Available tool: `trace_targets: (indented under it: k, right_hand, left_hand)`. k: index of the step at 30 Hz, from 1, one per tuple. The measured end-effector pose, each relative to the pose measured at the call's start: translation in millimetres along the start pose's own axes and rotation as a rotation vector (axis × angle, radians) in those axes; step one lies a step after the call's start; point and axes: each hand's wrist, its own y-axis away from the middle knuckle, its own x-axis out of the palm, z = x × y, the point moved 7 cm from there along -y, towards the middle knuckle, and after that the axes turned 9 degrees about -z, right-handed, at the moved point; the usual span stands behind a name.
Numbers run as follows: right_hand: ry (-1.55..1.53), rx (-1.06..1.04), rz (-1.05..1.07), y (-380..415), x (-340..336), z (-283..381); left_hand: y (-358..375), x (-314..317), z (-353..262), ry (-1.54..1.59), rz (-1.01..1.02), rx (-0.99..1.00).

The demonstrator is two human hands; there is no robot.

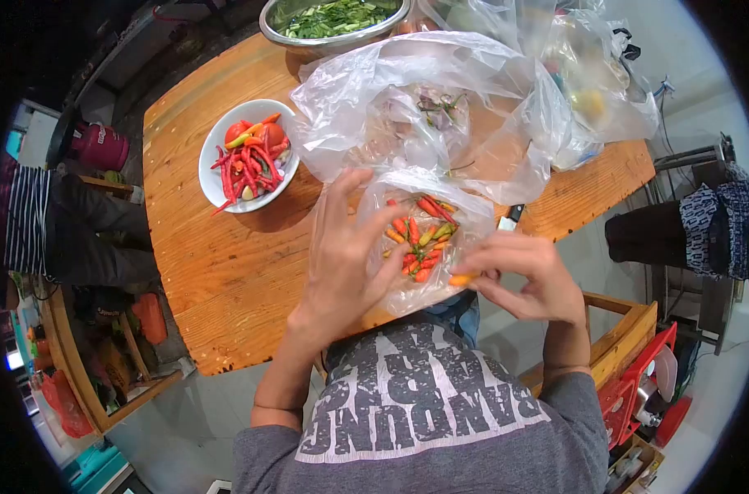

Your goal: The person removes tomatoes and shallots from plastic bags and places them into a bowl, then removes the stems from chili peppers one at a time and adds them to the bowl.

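The left hand [346,263] is spread open, its fingers resting on a clear bag of small chilies [420,243] that sits at the near edge of the wooden tabletop [218,280]. The right hand [523,276], just right of the bag, has its grip pinched shut on one orange chili [461,279]. A white bowl of red chilies [249,156] stands left of the bag and farther back.

White bowl [212,156] w/ red chilies & tomatoes [253,158], steel bowl [269,31] of greens [335,16] on wooden table [218,272].

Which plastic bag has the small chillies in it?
The small clear bag nearest the person, between the left hand and right hand. The bigger bag behind it holds purplish shallots or garlic.
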Motion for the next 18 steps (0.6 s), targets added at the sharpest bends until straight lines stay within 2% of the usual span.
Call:
trace_targets:
  k: [1,4,7,11,12,15,18]
  right_hand:
    - [-0.023,0.043,0.003,3,-7,5]
    - [-0.057,0.073,-0.066,12,-12,9]
    - [-0.087,0.09,-0.079,16,0,5]
    - [-0.13,0.137,-0.108,18,21,-8]
    - [-0.139,0.156,-0.112,19,21,-11]
    - [-0.222,0.133,-0.121,17,26,-8]
    - [-0.12,0.053,-0.137,18,27,-3]
  left_hand:
    - [0,-6,-7,-0.019,-0.022,0.03]
    - [8,-22,-17,0.268,-0.047,-0.068]
    - [10,-15,-39,0.551,0.166,-0.124]
    - [27,10,-36,0.646,0.236,-0.268]
    - [28,10,-33,0.668,0.188,-0.292]
    - [36,11,-23,0.772,0.178,-0.377]
    - [43,9,-17,0.816,0.239,-0.495]
